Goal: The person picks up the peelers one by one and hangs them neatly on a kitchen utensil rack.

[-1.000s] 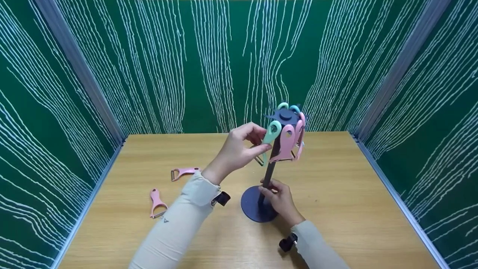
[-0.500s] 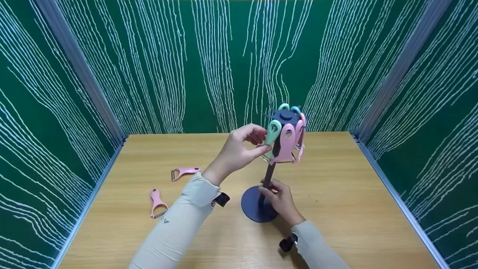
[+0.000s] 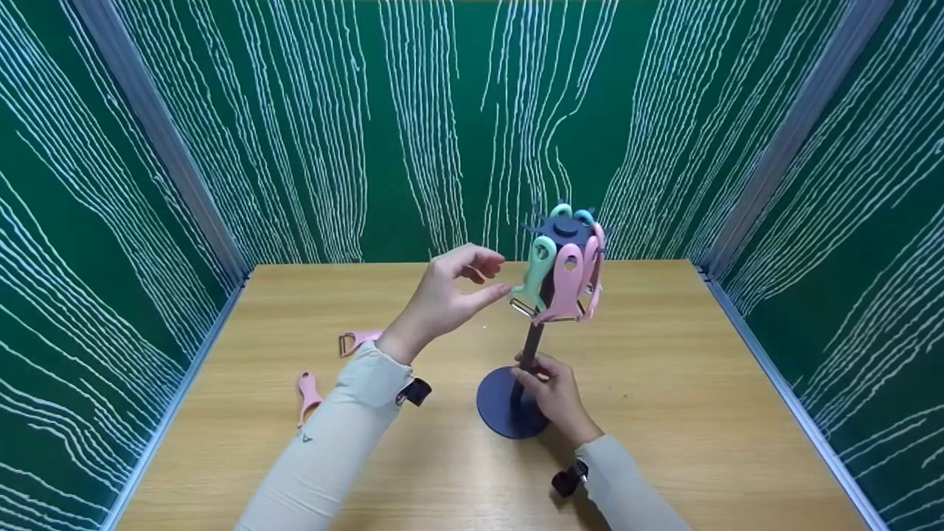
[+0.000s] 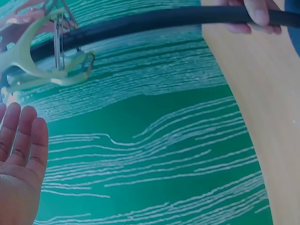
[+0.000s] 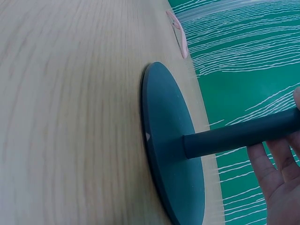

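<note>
1. Stand (image 3: 532, 342): dk; base (image 3: 503, 413) on surface (image 3: 708, 383), appears flat; pole up to hooked crown (image 3: 566, 228).
2. Green peeler (image 3: 540, 267): hung by handle hole on front-L hook, blade end down. How deep the hook runs thru: too small to tell.
3. Pink peeler (image 3: 567, 279): next hook R, blade end close to no. 2's.
4. Other hung peelers: green (image 3: 560, 211), blue (image 3: 582, 216) at rear; 2 pinks, R side, partly overlapped.
5. Loose pinks, qty 2, lying on surface, L: near one (image 3: 307, 389), far one (image 3: 360, 340); each part-hidden by L sleeve (image 3: 346, 420).
6. L grip (image 3: 452, 296): holds nothing; fingers loosely bent, thumb tip just beside no. 2's blade end. Contact: can't tell for sure.
7. R grip (image 3: 554, 394): fingers & thumb round lower pole, just above base.

Risks (est.):
a. No. 2 slips off if hole sits only on hook tip & stand gets jolted.
b. L thumb catches blade end if grip moves R or down; could swing or unhook no. 2, poss. nick skin.
c. Nos. 2 & 3 may tangle; cause: adj. hooks, blade ends crowded.
d. Top-heavy, load mostly front & R: stand may tip if R grip lets go during a knock.
e. L sleeve, if lowered, may drag no. 5.
</note>
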`<state>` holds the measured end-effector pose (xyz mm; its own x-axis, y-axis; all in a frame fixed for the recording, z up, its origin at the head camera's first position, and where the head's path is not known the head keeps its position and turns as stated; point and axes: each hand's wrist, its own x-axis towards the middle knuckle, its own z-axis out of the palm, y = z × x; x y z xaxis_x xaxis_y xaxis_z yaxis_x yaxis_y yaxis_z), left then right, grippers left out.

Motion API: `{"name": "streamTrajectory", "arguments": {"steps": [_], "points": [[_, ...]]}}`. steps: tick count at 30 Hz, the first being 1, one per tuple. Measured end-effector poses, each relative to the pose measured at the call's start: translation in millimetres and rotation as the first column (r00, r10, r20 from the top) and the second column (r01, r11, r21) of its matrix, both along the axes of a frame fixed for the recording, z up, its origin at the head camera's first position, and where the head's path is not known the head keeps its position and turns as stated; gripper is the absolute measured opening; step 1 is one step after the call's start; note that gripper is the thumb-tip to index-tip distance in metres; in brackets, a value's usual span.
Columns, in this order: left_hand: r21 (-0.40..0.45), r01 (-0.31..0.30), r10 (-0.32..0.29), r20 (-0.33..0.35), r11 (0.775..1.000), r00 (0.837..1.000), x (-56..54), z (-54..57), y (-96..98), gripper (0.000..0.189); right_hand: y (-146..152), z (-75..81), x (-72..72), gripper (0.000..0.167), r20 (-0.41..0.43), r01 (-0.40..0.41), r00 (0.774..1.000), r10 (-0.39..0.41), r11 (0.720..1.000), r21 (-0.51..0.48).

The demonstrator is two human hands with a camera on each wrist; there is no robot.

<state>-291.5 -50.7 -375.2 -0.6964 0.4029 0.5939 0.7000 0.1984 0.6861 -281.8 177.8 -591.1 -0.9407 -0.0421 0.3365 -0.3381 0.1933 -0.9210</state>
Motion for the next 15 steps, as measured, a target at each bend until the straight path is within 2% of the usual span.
{"name": "streamTrajectory", "arguments": {"steps": [15], "points": [[-0.037, -0.062, 0.063, 0.010, 0.997, 0.998, -4.9, -13.7, -33.9, 0.031, -2, -0.9, 0.4, 0.011, -0.043, -0.007, 0.999, 0.007, 1.000, -0.009]]}}
